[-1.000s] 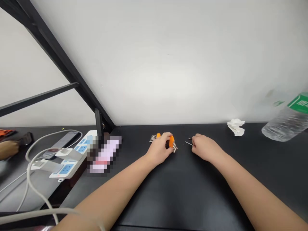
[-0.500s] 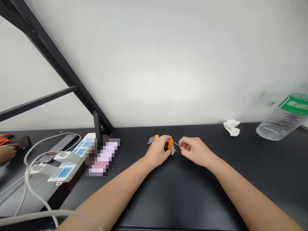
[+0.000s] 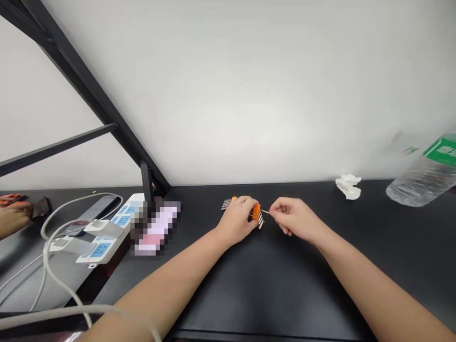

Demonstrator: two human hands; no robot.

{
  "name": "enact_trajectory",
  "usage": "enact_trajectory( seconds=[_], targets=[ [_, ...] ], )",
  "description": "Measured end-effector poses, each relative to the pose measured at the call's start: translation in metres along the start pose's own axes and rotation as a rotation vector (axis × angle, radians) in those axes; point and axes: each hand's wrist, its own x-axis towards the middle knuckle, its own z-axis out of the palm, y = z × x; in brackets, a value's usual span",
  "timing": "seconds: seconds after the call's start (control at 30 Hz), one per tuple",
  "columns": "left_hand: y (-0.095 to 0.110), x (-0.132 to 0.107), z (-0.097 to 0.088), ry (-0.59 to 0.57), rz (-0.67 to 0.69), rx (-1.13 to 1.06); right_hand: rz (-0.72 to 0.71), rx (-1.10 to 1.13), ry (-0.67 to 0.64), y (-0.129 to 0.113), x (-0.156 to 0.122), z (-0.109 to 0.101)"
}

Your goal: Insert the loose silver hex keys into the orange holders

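My left hand [image 3: 235,221] is closed around an orange holder [image 3: 256,212] that looks like a hex key set, resting low over the black table. Several short silver rods fan out of it on the left and on the right; its middle is hidden under my fingers. To the right, my right hand [image 3: 294,216] pinches the outer end of a thin metal rod [image 3: 265,211], probably a hex key. The rod's other end meets the orange piece, and I cannot tell how deep it sits.
A white power strip [image 3: 107,249] with plugs and cables, plus a blurred-out phone-like thing [image 3: 158,232], lie left. Crumpled tissue [image 3: 349,186] and a clear bottle [image 3: 416,183] stand right. At far left, another person's hand [image 3: 14,221] is by a dark-and-orange object. A black frame [image 3: 89,90] slants above.
The view has shifted slightly, moving everything a little to the right. My right fingers have changed their bend around the rod, which lies flatter. The other person's hand has turned the dark object.
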Motion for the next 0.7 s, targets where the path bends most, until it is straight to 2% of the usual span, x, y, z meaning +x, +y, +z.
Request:
enact_trajectory(
  seconds=[0.07, 0.17, 0.27, 0.4, 0.53, 0.6, 0.67, 0.7],
  targets=[
    [0.006, 0.001, -0.001, 0.01, 0.055, 0.059, 0.031, 0.188, -0.004, 0.001, 0.001, 0.003],
    [0.012, 0.001, 0.0, 0.032, 0.058, 0.081, 0.046, 0.408, -0.013, 0.005, 0.006, 0.015],
    [0.014, 0.001, 0.003, 0.026, 0.045, 0.069, 0.051, 0.425, 0.031, 0.012, 0.012, 0.029],
    [0.013, 0.001, 0.003, 0.046, 0.044, 0.036, 0.029, 0.24, 0.098, 0.018, 0.018, 0.04],
    [0.01, 0.0, 0.0, 0.005, 0.008, 0.032, -0.004, 0.154, 0.075, 0.015, 0.018, 0.032],
    [0.008, -0.001, 0.0, -0.019, -0.031, 0.022, -0.038, -0.057, 0.111, 0.015, 0.017, 0.018],
    [0.006, -0.003, 0.0, -0.038, -0.06, 0.001, -0.151, -0.414, 0.229, 0.019, 0.018, -0.001],
    [0.005, -0.003, 0.0, -0.048, -0.069, -0.012, -0.204, -0.584, 0.24, 0.021, 0.018, -0.011]
  ],
)
